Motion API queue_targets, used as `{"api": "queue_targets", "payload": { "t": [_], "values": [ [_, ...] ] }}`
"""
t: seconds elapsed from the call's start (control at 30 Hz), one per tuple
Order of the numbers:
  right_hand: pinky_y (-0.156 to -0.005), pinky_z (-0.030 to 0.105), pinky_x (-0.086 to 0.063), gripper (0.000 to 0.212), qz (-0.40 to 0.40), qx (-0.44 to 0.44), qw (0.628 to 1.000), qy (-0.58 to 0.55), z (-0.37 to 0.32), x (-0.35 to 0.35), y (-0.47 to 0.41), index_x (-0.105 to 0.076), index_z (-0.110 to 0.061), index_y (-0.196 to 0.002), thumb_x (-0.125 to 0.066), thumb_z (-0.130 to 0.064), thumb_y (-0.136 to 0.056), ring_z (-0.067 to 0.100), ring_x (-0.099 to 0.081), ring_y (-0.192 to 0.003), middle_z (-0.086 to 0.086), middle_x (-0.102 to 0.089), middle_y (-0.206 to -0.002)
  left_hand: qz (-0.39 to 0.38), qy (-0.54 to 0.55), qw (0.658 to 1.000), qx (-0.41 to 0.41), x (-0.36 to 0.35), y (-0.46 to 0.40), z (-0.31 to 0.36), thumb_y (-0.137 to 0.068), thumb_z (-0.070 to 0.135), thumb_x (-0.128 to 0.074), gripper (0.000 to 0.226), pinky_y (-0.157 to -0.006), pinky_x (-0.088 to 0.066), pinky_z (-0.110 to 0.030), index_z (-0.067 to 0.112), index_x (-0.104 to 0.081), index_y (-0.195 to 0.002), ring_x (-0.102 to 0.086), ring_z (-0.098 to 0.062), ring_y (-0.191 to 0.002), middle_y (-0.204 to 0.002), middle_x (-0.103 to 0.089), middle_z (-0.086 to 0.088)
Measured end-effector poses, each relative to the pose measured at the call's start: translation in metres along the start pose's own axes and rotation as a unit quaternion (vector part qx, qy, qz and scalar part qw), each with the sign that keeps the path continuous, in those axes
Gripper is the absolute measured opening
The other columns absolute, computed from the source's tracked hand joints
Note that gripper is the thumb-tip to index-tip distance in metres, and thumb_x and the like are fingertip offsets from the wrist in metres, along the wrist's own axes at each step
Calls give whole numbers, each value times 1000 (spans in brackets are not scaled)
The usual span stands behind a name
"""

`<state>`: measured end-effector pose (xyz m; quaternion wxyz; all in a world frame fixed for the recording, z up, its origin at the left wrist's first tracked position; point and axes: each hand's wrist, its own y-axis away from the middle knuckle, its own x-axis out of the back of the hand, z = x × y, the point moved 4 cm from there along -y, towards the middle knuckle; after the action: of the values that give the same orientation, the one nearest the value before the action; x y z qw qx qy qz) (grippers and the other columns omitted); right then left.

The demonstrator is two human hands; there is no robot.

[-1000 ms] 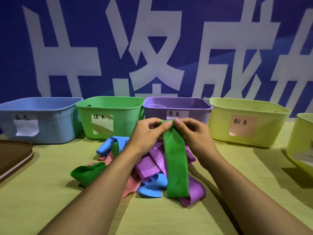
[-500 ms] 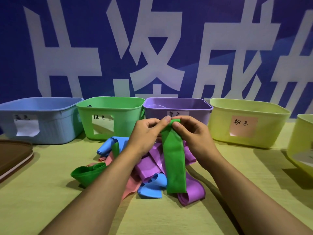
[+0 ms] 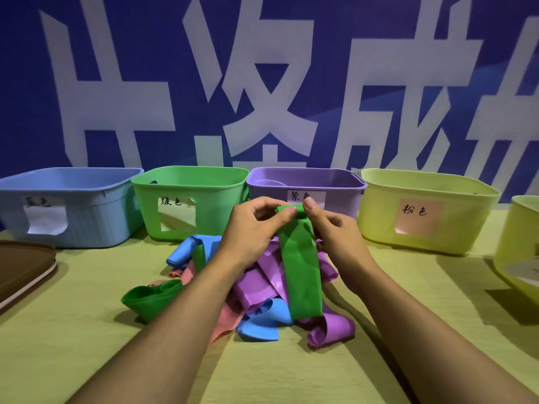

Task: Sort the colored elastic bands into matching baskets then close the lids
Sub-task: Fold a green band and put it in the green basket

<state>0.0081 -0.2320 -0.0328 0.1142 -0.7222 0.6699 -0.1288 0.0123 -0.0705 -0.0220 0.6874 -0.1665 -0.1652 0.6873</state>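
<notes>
- Green band (image 3: 300,266) now has its top end rolled over into a small curl, where a second ago it was only pinched flat; its tail hangs higher, down over the pile (image 3: 262,290) on the counter (image 3: 87,360).
- Judged from that, the person is rolling it up before dropping it in the green basket (image 3: 189,199), just beyond to the left.
- Left hand (image 3: 253,228) pinches the curl with thumb and forefinger.
- Right hand (image 3: 329,228) grips the same curl from the other side, forefinger on top.
</notes>
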Motion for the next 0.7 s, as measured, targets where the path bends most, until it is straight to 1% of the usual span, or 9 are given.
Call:
{"api": "queue_targets", "payload": {
  "t": [0.1, 0.17, 0.2, 0.27, 0.33, 0.4, 0.47, 0.6, 0.7],
  "values": [
    [-74, 40, -48, 61, 18, 16, 1000, -2, 1, 1, -1, -78, -4, -96, -68, -64, -85, 25, -64, -80, 29, -72, -99, -10, 7, 1000, -7, -2, 1, 1, -89, 6, -76, 9, -75, -57, -19, 12, -76, -96, -75, -10, -84, -91, -80, -6],
    [-73, 42, -47, 68, 27, 28, 999, -2, 2, 1, -2, -76, -2, -92, -73, -68, -78, 25, -60, -79, 35, -67, -101, -12, 11, 1000, -11, -2, 1, 2, -87, 4, -77, 11, -74, -56, -18, 12, -76, -95, -75, -9, -83, -89, -80, -3],
    [-73, 42, -48, 65, 31, 29, 999, -6, 2, 2, -2, -76, -2, -90, -74, -66, -77, 25, -61, -78, 35, -67, -99, -12, 14, 1000, -13, -2, 1, 2, -87, 4, -78, 12, -75, -56, -18, 13, -76, -95, -75, -9, -83, -89, -80, -3],
    [-72, 39, -50, 52, 35, 29, 999, -18, 1, 3, -2, -77, -5, -88, -73, -56, -80, 23, -65, -78, 27, -72, -95, -11, 18, 1000, -15, -2, 1, 3, -86, 3, -79, 14, -75, -56, -19, 12, -77, -96, -75, -11, -84, -91, -80, -6],
    [-67, 30, -53, 39, 26, 26, 999, -31, 0, 3, -2, -78, -7, -91, -71, -46, -87, 17, -68, -78, 16, -77, -92, -8, 21, 1000, -18, -2, 1, 5, -84, 2, -79, 16, -75, -57, -19, 11, -77, -98, -75, -11, -85, -94, -80, -7],
    [-62, 23, -53, 29, 17, 26, 998, -56, 0, 3, -2, -77, -7, -95, -69, -35, -93, 15, -70, -78, 11, -77, -89, -11, 20, 1000, -21, -2, 2, 7, -83, 0, -80, 20, -77, -56, -19, 10, -77, -100, -75, -11, -87, -95, -80, -6],
    [-63, 22, -54, 21, 10, 34, 997, -72, 0, 3, -2, -76, -7, -98, -69, -26, -95, 15, -72, -80, 7, -77, -89, -13, 17, 1000, -22, -1, 3, 8, -82, -1, -80, 24, -77, -56, -18, 9, -76, -103, -75, -9, -89, -95, -80, -3],
    [-60, 17, -52, 11, 2, 53, 996, -68, -2, 3, -1, -75, -10, -101, -68, -18, -96, 8, -72, -77, 0, -77, -85, -12, 17, 1000, -19, -2, 2, 7, -81, -2, -81, 28, -79, -57, -19, 12, -75, -104, -74, -8, -88, -94, -80, 0],
    [-60, 15, -51, 12, -3, 64, 995, -75, -3, 2, -1, -73, -8, -105, -65, -14, -98, 6, -70, -76, -3, -76, -84, -9, 27, 1000, -7, -3, 2, 7, -81, 8, -83, 24, -75, -57, -20, 14, -75, -104, -74, -10, -86, -95, -80, -5]
  ]
}}
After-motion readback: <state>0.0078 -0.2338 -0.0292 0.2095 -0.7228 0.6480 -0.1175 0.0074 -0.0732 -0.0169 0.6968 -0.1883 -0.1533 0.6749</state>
